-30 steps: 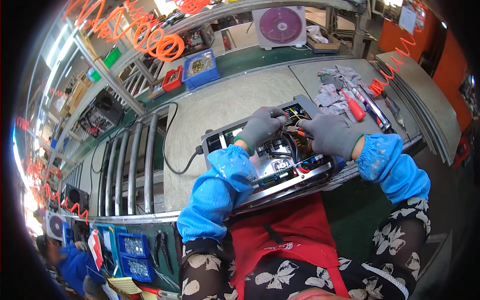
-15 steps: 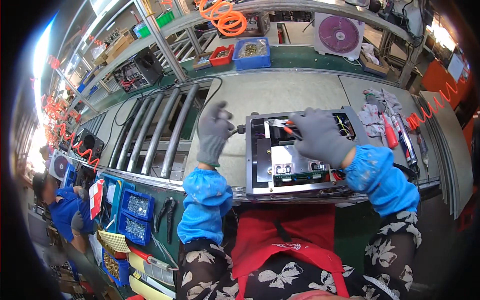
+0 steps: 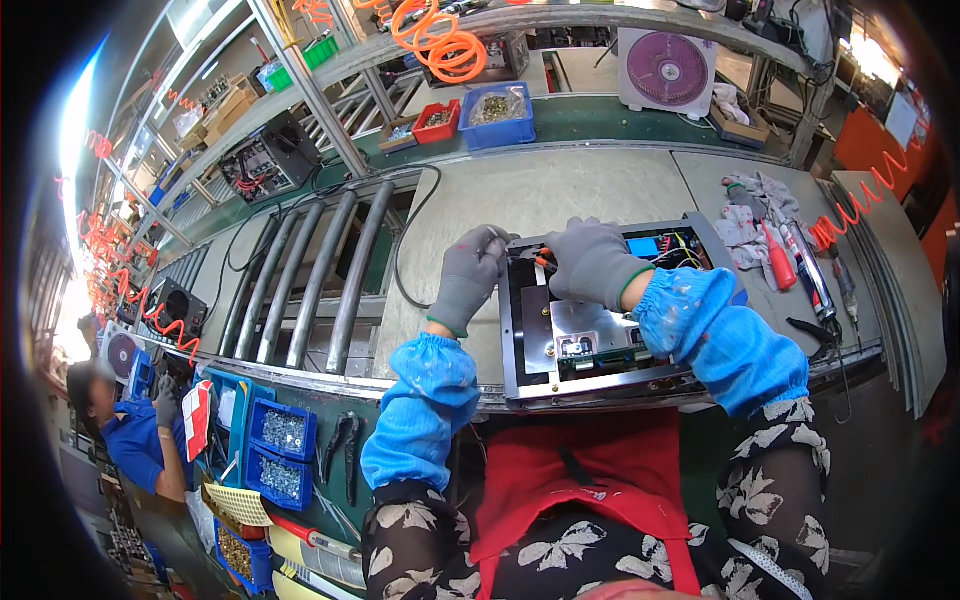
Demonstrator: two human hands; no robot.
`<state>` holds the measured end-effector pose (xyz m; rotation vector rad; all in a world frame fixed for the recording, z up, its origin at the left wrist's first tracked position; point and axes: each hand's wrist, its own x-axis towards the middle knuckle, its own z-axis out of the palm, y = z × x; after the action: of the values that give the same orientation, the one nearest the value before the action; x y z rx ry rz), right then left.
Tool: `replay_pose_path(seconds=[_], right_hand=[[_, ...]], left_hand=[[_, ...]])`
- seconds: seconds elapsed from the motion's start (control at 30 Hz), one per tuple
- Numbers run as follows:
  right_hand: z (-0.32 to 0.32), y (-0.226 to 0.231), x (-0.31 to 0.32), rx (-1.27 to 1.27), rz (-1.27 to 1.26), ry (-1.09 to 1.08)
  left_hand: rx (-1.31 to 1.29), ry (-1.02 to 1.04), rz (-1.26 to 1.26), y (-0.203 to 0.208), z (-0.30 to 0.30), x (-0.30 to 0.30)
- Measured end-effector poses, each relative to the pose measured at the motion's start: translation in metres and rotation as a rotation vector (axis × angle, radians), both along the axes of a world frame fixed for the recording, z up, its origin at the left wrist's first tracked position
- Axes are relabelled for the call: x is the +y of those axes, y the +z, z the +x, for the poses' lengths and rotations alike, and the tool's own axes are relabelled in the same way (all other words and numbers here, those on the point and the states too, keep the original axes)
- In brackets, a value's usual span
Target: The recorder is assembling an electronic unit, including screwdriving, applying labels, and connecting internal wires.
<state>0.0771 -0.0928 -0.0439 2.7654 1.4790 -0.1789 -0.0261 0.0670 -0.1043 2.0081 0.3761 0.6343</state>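
Observation:
An open grey metal case (image 3: 512, 370) lies in front of me, with a bright metal plate, a green circuit board (image 3: 610, 358) and coloured wires inside. At its far left corner my left hand (image 3: 470, 278) closes around the end of a black cable (image 3: 398, 272) where it meets the case; my fingers hide the joint. My right hand (image 3: 592, 266) is over the inside of the case, gripping orange-handled pliers (image 3: 543, 258). Their jaws are hidden by the hand and the case edge.
Metal rollers (image 3: 310, 285) run to the left. Blue screw bins (image 3: 280, 430) stand near left. To the right lie a rag (image 3: 750, 225), a red bottle (image 3: 778, 262) and a power screwdriver (image 3: 808, 268). A purple fan (image 3: 668, 68) stands behind; a co-worker (image 3: 140, 440) is far left.
My left hand has moved right and closed at the case's far left corner. My right hand has shifted left with the pliers, toward the left hand.

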Motion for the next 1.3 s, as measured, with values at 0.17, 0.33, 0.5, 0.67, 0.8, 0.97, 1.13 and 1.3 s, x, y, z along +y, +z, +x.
replay_pose_path(seconds=[0.17, 0.33, 0.5, 0.67, 0.8, 0.97, 1.13, 1.3], right_hand=[[0.008, -0.004, -0.005, 0.001, 0.046, 0.034], [0.000, -0.011, 0.013, -0.012, 0.096, 0.078], [0.011, -0.038, 0.006, -0.185, 0.284, 0.244], [0.008, -0.030, -0.020, -0.234, 0.219, 0.239], [0.012, -0.002, -0.088, -0.053, 0.524, 0.234], [0.135, -0.043, -0.230, -0.051, 0.802, -0.162], [0.229, -0.146, -0.349, 0.108, 0.400, -0.648], [0.250, -0.205, -0.347, -0.173, 0.087, -0.486]], left_hand=[[0.002, -0.002, -0.032, 0.005, 0.004, -0.007], [-0.040, 0.056, 0.081, -0.003, -0.007, 0.002], [-0.015, 0.093, 0.190, -0.025, 0.008, 0.008], [-0.260, 0.201, 0.313, -0.012, -0.013, -0.006], [-0.584, 0.329, 0.714, 0.060, -0.102, -0.016], [-0.371, 0.983, 1.073, 0.100, -0.206, 0.076], [0.658, 0.922, 0.631, 0.035, -0.220, 0.163], [0.308, -0.020, 0.289, -0.019, -0.123, 0.100]])
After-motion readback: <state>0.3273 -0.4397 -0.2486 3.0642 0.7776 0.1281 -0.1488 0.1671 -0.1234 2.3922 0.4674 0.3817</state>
